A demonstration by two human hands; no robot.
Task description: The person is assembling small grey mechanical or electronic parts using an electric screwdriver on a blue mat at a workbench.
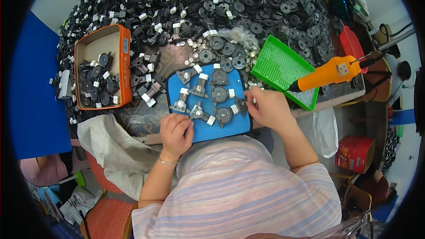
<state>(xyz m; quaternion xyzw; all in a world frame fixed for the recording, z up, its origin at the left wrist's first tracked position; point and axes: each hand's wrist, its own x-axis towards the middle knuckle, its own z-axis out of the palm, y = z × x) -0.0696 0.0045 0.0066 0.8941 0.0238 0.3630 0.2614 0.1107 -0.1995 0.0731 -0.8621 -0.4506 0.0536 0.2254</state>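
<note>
Head view: a person sits at a crowded table [141,123], both bare hands near a blue mat [239,127].
Left hand: the left hand [176,132] rests by the mat's lower left edge, its fingers curled in toward the palm; whether they hold anything cannot be told.
Right hand: the right hand [271,108] reaches the mat's right edge, thumb and forefinger close together beside a small black part [240,104]; whether they grip it cannot be told.
Parts on the mat: four black pieces with metal plates and white ends [180,100] lie on the left and middle, turned different ways; three pieces with round black discs [220,94] form a column on the right.
Orange box: on the left, the orange box [126,68] holds a heap of similar pieces [95,79] in its lower half.
Green tray: right of the mat, the green tray [278,58] sits slantwise, with an orange power screwdriver [328,75] above its lower right end.
Far side: a large pile of black parts with white ends [146,0] meets a pile of black discs [283,6]; small silver pieces [195,45] lie nearer the mat.
Lap side: a pale sack [113,150] hangs at the table's near left edge.
</note>
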